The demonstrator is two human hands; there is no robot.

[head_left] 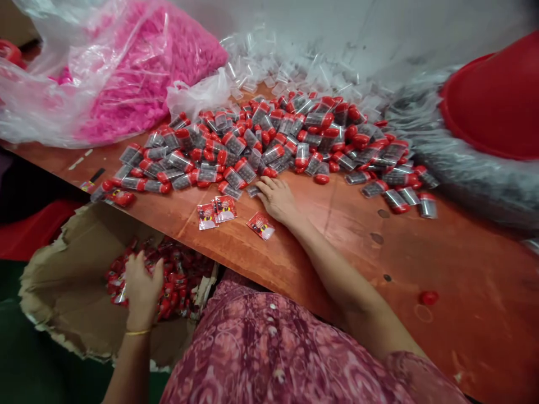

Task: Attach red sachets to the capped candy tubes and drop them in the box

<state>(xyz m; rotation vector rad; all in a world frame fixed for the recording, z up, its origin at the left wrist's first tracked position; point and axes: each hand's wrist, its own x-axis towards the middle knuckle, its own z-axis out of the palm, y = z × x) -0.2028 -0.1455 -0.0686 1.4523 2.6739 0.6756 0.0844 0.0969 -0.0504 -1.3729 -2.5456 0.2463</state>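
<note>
My left hand (144, 283) is over the cardboard box (80, 269), fingers spread and nothing visible in them. Below it, the box holds a heap of small red packed pieces (174, 280). On the table, my right hand (278, 199) has its fingers bent around a small clear container (253, 191) at the front edge of a pile. That pile is made of many clear containers with red caps (236, 146) and dark contents. Just left of my right hand lies a red printed packet (261, 225), and farther left are two overlapping packets (226, 208).
A plastic bag of pink pieces (155, 67) stands at the back left. Empty-looking clear tubes (295, 73) are heaped against the wall. At right, a red tub (497, 101) rests on a bag of dark pieces (471, 168). One red cap (428, 297) lies on the orange-brown table (357, 235).
</note>
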